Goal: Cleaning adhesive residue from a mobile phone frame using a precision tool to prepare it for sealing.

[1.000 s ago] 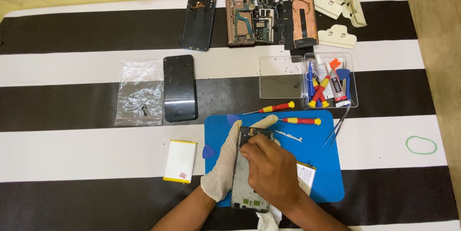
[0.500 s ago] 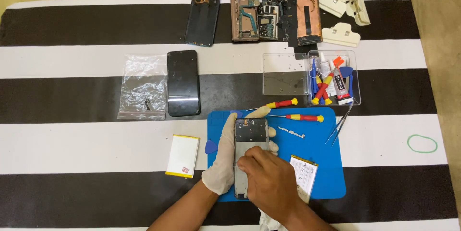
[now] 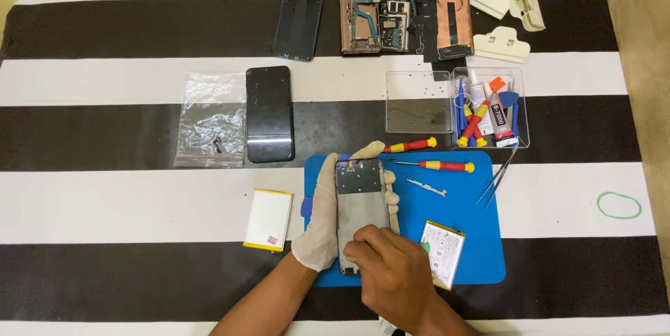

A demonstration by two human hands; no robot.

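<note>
Your gloved left hand (image 3: 322, 221) has its grip around the phone frame (image 3: 361, 203) on the blue mat (image 3: 460, 238); your right hand (image 3: 394, 273) presses its lower end, hiding it, grip unclear. At 3 o'clock lies a battery (image 3: 442, 252); screwdrivers (image 3: 436, 166) at 1 o'clock; beyond, free striped tabletop (image 3: 105, 189).

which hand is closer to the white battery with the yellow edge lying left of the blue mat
Left. The gloved left hand sits just right of the white battery with the yellow edge; the bare right hand is farther right, pressing the grey phone frame.
</note>
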